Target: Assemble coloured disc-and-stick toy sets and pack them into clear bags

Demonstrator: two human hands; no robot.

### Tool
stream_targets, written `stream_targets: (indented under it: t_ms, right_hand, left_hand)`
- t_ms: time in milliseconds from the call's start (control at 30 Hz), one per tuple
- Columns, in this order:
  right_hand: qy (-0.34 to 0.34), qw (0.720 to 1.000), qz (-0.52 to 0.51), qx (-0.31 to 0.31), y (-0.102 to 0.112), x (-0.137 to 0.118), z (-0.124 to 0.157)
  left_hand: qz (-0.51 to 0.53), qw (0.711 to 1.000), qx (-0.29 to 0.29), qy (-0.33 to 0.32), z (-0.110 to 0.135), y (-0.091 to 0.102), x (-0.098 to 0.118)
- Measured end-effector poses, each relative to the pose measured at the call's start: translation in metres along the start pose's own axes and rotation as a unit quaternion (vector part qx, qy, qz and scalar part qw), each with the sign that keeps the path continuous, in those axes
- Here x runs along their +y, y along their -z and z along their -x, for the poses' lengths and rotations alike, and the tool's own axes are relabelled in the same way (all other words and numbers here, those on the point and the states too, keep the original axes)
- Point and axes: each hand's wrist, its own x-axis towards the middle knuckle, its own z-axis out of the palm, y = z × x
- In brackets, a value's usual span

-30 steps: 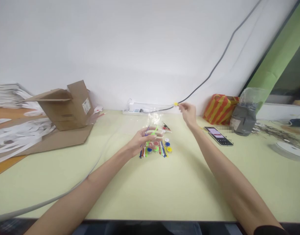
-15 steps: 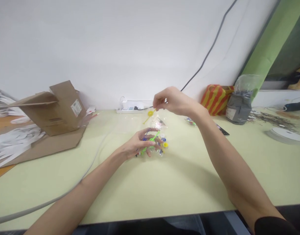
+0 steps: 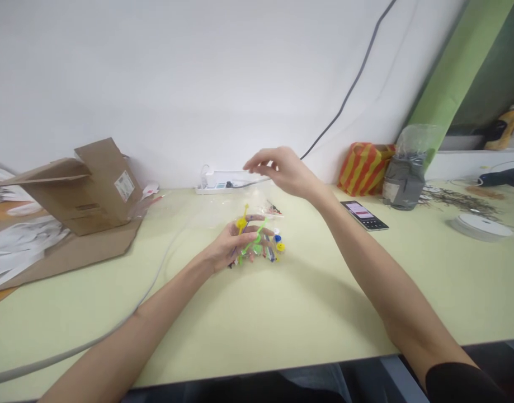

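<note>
Our left hand (image 3: 231, 244) is curled around a bunch of colourful plastic sticks (image 3: 257, 242) mid-desk on the pale green desk (image 3: 324, 313), while our right hand (image 3: 284, 170) hangs open and empty above, toward the back edge.

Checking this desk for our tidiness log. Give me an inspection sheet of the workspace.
Surface: pale green tabletop.
Work items: coloured plastic sticks in a clear plastic bag; yellow stick against the left fingers.
Clutter: cardboard box, paper strips, phone, striped bag, white tape roll.
Hands: left hand curled over the sticks; right hand raised, open, empty.
Cables: grey cable lying across the tabletop; dark cable on the wall; power strip at the wall.
Surroundings: white wall, green panel.
Other people: nothing seen.
</note>
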Motion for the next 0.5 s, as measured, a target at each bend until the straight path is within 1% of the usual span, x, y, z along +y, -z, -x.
stream_targets:
  t_ms: [33, 67, 133, 167, 200, 233, 267, 367, 433, 500]
  right_hand:
    - [-0.013, 0.999, 0.018, 0.026, -0.001, 0.014, 0.001]
    - [-0.031, 0.998, 0.042, 0.037, -0.003, 0.029, 0.003]
    - [-0.099, 0.989, 0.105, 0.029, -0.013, 0.062, 0.011]
    - [-0.147, 0.979, 0.138, 0.004, -0.020, 0.077, 0.017]
    - [-0.198, 0.966, 0.160, -0.043, -0.028, 0.090, 0.023]
    - [-0.253, 0.946, 0.180, -0.088, -0.036, 0.102, 0.030]
    - [-0.306, 0.925, 0.195, -0.117, -0.045, 0.111, 0.037]
    - [-0.355, 0.905, 0.198, -0.128, -0.066, 0.126, 0.053]
    - [-0.364, 0.904, 0.189, -0.123, -0.074, 0.130, 0.059]
    - [-0.367, 0.906, 0.177, -0.115, -0.076, 0.132, 0.060]
  left_hand:
    - [0.009, 1.000, 0.015, -0.009, -0.001, -0.001, 0.000]
    - [0.018, 0.999, 0.030, -0.018, -0.001, -0.001, 0.000]
    - [0.033, 0.997, 0.058, -0.035, -0.002, -0.002, 0.000]
    - [0.036, 0.996, 0.069, -0.041, -0.003, -0.002, 0.000]
    - [0.034, 0.996, 0.076, -0.043, -0.003, -0.002, 0.000]
    - [0.027, 0.995, 0.081, -0.043, -0.003, -0.001, 0.000]
    - [0.018, 0.996, 0.083, -0.038, -0.003, -0.001, -0.001]
    - [-0.013, 0.996, 0.082, -0.017, -0.002, 0.001, -0.001]
    - [-0.028, 0.997, 0.077, -0.008, -0.002, 0.001, -0.002]
    - [-0.037, 0.997, 0.074, -0.004, -0.001, 0.001, -0.002]
